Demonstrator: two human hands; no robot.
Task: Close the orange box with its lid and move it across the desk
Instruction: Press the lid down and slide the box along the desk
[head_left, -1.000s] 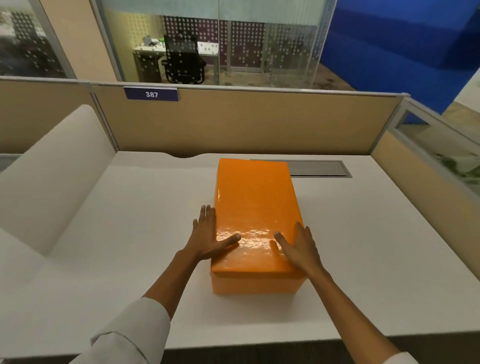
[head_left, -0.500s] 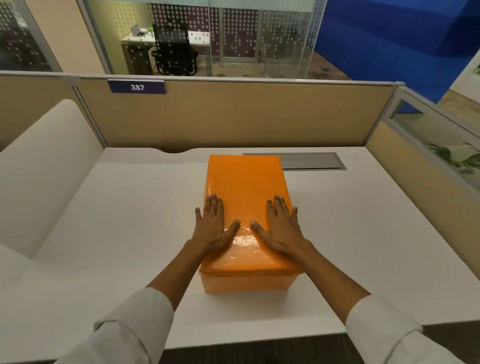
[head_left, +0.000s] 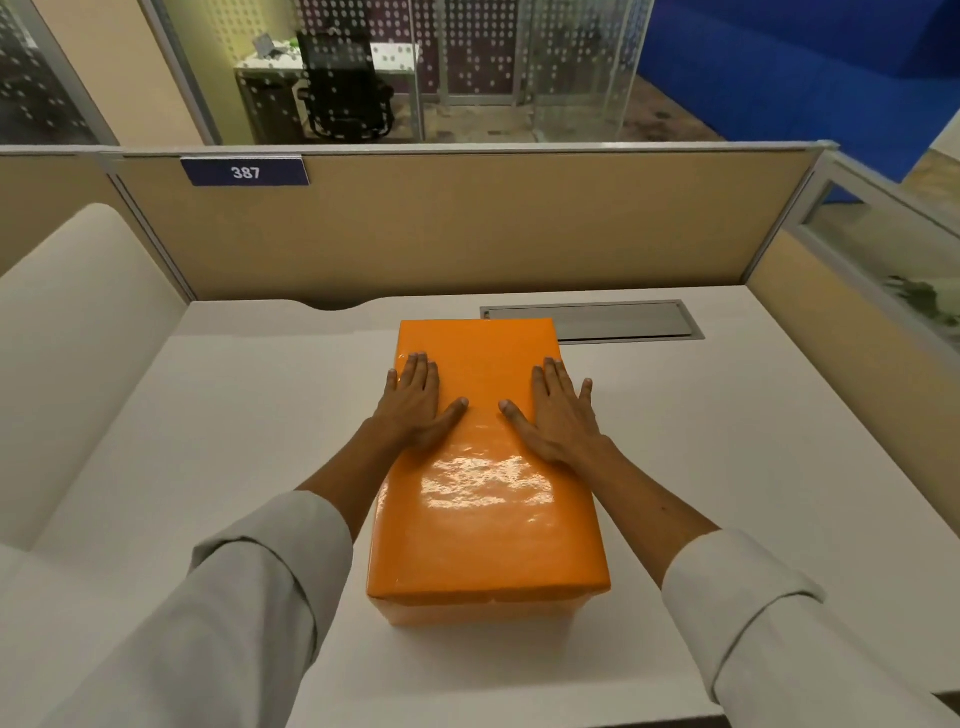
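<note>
A glossy orange box stands lengthwise on the white desk, with its lid seated on top; a paler strip of the box's base shows under the lid at the near end. My left hand lies flat, palm down, on the lid's left half, fingers together and thumb spread inward. Flat on the right half rests my right hand, its little finger reaching over the lid's right edge. Neither hand grips anything.
A grey metal cable flap is set in the desk just behind and right of the box. Tan partition panels wall the desk at the back and right. A raised white panel borders the left side.
Both hands have slid forward along the lid, from its near end to its far half, and lie further apart. The view has moved closer over the box.
</note>
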